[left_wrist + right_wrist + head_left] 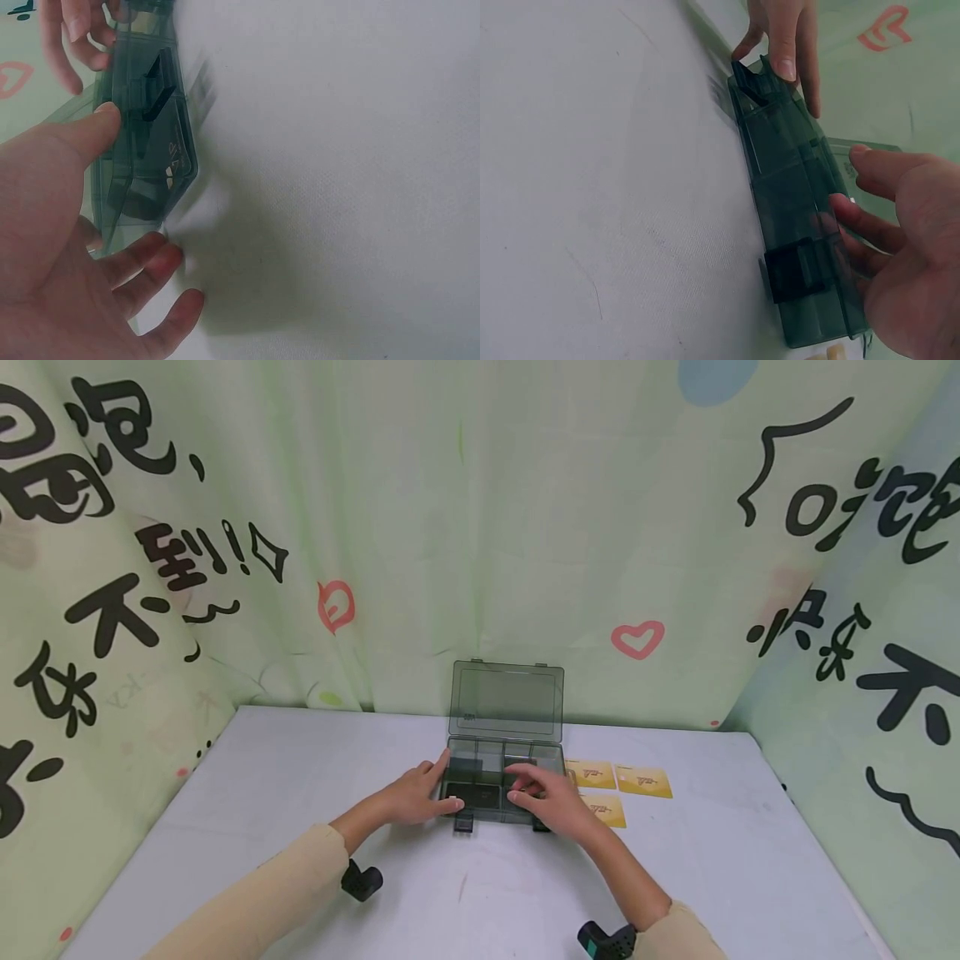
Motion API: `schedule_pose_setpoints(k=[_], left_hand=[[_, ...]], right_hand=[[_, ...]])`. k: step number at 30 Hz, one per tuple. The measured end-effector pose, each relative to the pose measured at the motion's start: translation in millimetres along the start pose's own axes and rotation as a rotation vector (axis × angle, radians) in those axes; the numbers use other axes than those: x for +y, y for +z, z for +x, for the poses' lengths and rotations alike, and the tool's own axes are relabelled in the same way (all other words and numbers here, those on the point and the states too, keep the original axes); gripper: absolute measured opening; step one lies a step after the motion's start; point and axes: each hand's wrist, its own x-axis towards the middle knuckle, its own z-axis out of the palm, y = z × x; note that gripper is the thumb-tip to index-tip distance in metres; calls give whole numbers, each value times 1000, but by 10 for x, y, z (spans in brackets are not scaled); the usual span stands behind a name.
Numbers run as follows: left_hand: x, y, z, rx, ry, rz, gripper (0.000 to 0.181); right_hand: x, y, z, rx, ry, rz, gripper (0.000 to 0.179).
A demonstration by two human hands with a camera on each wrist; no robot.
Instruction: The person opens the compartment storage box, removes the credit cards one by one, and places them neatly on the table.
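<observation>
A translucent dark-grey compartment box [491, 816] sits on the table with its lid [506, 697] raised at the back. My left hand [418, 792] rests at its left side, thumb over the front-left edge and fingers fairly straight along the side. Dark flat contents [472, 795] lie in the front-left compartment, with small gold marks visible in the left wrist view. My right hand [553, 799] hovers at the right compartments, fingers bent loosely and thumb apart; in the right wrist view its fingertips [846, 206] dip behind the front wall. Nothing shows between them.
Two front latches, one at left [463, 822] and one at right [791, 271], hang open. Three yellow cards, a near one [606, 811] and two behind [590, 774] [643, 781], lie right of the box. A printed curtain [405, 527] stands behind the white table [300, 760].
</observation>
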Motion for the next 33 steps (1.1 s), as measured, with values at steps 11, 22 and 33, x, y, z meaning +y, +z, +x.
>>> schedule_pose_setpoints(k=[11,22,33], left_hand=[[-2,-3,-2,-3,-2,-5,89],[3,-12,-4,-5,-6,-1,90],[-7,-10,-1,-9,-4,-1,89]], right_hand=[[3,49,62,-54,-12,-47,38],[-13,66,113,-102,-38,-70,36],[-49,101,165,-104,-32,-129,34]])
